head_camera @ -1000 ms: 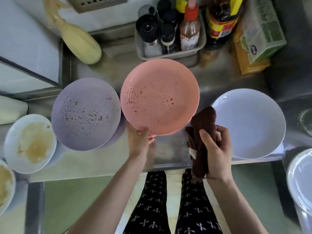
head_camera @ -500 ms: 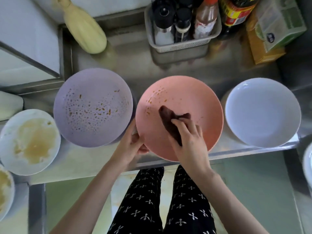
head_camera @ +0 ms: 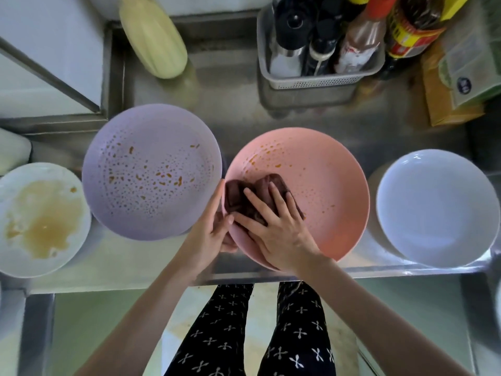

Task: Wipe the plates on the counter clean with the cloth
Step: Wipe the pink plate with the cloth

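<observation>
A pink plate (head_camera: 325,191) with orange spots lies at the counter's front edge. My left hand (head_camera: 211,234) grips its left rim. My right hand (head_camera: 276,226) presses a dark brown cloth (head_camera: 238,194) flat onto the plate's left part, fingers spread over it. Left of it stands a purple plate (head_camera: 151,172) speckled with orange drops. Further left a white plate (head_camera: 40,218) carries a brown smear. At the right sits a clean white plate (head_camera: 436,207).
A grey basket (head_camera: 311,80) of sauce bottles stands at the back, with a large bottle (head_camera: 412,31) and a carton (head_camera: 461,77) to its right. A pale yellow gourd (head_camera: 154,36) lies at the back left. The steel counter (head_camera: 244,109) ends just under my hands.
The pink plate came down from a raised tilt onto the counter. My right hand brought the cloth onto it and slid it toward the left rim.
</observation>
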Tool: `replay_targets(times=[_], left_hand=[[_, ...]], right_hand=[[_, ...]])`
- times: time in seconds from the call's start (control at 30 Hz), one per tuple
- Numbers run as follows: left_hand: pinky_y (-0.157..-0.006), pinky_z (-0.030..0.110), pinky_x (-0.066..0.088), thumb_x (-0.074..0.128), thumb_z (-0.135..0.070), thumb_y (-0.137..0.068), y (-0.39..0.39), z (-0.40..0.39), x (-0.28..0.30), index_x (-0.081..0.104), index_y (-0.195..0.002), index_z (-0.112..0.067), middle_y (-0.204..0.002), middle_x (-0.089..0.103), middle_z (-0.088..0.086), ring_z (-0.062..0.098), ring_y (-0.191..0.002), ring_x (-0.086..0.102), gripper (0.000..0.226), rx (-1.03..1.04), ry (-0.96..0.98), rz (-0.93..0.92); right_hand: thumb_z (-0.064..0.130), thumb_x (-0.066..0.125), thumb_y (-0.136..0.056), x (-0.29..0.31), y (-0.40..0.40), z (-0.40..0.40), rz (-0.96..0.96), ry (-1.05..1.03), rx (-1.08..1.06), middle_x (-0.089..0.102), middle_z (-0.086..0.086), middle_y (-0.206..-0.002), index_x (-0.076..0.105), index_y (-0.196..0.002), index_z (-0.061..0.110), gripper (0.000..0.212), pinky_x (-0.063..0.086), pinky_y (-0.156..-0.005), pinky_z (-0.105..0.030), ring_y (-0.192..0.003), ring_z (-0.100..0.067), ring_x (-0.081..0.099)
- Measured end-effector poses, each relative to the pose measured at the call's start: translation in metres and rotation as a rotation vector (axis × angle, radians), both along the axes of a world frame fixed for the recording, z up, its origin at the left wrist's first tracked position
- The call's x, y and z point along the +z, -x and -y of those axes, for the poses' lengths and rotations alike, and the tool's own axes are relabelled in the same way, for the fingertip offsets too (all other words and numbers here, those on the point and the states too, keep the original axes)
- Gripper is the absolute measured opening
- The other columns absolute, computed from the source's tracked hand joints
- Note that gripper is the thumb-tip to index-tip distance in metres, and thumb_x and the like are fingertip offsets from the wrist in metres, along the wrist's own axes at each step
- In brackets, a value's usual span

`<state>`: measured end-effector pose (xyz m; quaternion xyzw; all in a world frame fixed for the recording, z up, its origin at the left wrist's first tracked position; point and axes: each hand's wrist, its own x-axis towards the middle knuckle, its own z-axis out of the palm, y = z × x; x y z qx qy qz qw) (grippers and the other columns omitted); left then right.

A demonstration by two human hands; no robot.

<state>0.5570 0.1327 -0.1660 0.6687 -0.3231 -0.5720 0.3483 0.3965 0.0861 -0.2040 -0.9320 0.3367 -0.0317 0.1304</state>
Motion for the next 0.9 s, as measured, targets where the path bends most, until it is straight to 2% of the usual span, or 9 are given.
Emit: replay_targets(times=[0.07,0.2,0.37,0.47,0.53,0.67,0.73,0.8,0.9], left_hand=[[-0.062,0.03,0.06,0.043,-0.02,-0.096,0.001,0.001,0.001,0.017,-0.123,-0.065,-0.134,0.048,0.017,0.011,-0.069,0.068,0.059,0.001,-0.003,-0.004],[-0.065,0.04,0.061,0.042,-0.009,-0.096,0.005,0.002,0.005,0.021,-0.126,-0.063,-0.101,0.057,0.02,0.03,-0.073,0.064,0.065,0.008,0.002,0.063],[-0.056,0.035,0.06,0.04,-0.001,-0.094,0.013,0.003,0.007,0.025,-0.124,-0.06,-0.094,0.054,0.0,0.014,-0.071,0.061,0.068,0.042,0.059,0.213],[-0.057,0.036,0.06,0.04,-0.001,-0.094,0.012,0.003,0.003,0.026,-0.141,-0.04,-0.086,0.056,0.009,0.025,-0.072,0.063,0.063,0.034,-0.009,0.274],[-0.062,0.047,0.059,0.041,-0.002,-0.093,0.011,0.003,0.001,0.027,-0.142,-0.038,-0.085,0.059,0.024,0.038,-0.072,0.063,0.062,0.018,-0.043,0.324],[-0.066,0.05,0.058,0.041,0.002,-0.09,0.011,0.005,0.005,0.029,-0.127,-0.06,-0.089,0.062,0.017,0.037,-0.076,0.064,0.073,0.003,-0.041,0.355],[-0.063,0.048,0.059,0.039,0.004,-0.09,0.01,0.007,0.005,0.028,-0.126,-0.061,-0.101,0.063,0.014,0.031,-0.083,0.066,0.075,-0.011,-0.057,0.322],[-0.061,0.046,0.06,0.038,0.003,-0.09,0.007,0.008,0.003,0.027,-0.135,-0.049,-0.111,0.059,0.012,0.029,-0.089,0.065,0.07,-0.018,-0.092,0.282],[-0.056,0.038,0.06,0.036,0.003,-0.091,0.005,0.008,0.003,0.027,-0.133,-0.048,-0.118,0.056,0.012,0.032,-0.093,0.064,0.066,-0.018,-0.118,0.191]], right_hand=[[0.031,0.046,-0.084,0.002,-0.003,0.009,-0.001,-0.032,-0.059,0.038,-0.004,-0.149,0.048,-0.132,0.039,0.048,0.03,-0.103,-0.06,-0.13,-0.047,0.035],[0.033,0.035,-0.088,0.009,-0.014,0.033,-0.039,-0.099,-0.244,0.041,-0.005,-0.147,0.047,-0.134,0.036,0.048,0.033,-0.101,-0.06,-0.127,-0.051,0.037],[0.032,0.038,-0.095,0.013,-0.001,0.053,-0.059,-0.166,-0.522,0.035,-0.008,-0.15,0.041,-0.14,0.031,0.045,0.036,-0.098,-0.061,-0.132,-0.053,0.026],[0.021,0.049,-0.094,0.018,0.012,0.038,-0.012,-0.212,-0.59,0.034,-0.009,-0.15,0.041,-0.141,0.025,0.048,0.046,-0.09,-0.061,-0.132,-0.053,0.024],[0.012,0.056,-0.089,0.023,0.016,0.02,0.014,-0.215,-0.583,0.039,-0.007,-0.148,0.045,-0.138,0.023,0.052,0.051,-0.084,-0.058,-0.13,-0.053,0.029],[0.004,0.063,-0.076,0.025,0.017,-0.024,0.077,-0.21,-0.413,0.053,-0.003,-0.136,0.06,-0.125,0.02,0.052,0.056,-0.072,-0.055,-0.123,-0.05,0.041],[0.014,0.052,-0.083,0.021,0.012,-0.031,0.09,-0.184,-0.29,0.056,-0.002,-0.133,0.06,-0.122,0.022,0.041,0.051,-0.083,-0.058,-0.12,-0.049,0.045],[0.024,0.041,-0.084,0.016,0.0,-0.019,0.01,-0.142,-0.232,0.055,0.001,-0.134,0.051,-0.13,0.029,0.047,0.041,-0.092,-0.061,-0.119,-0.048,0.047],[0.032,0.035,-0.083,0.012,-0.02,0.011,-0.069,-0.101,-0.225,0.049,0.003,-0.14,0.042,-0.138,0.034,0.056,0.036,-0.095,-0.064,-0.122,-0.049,0.044]])
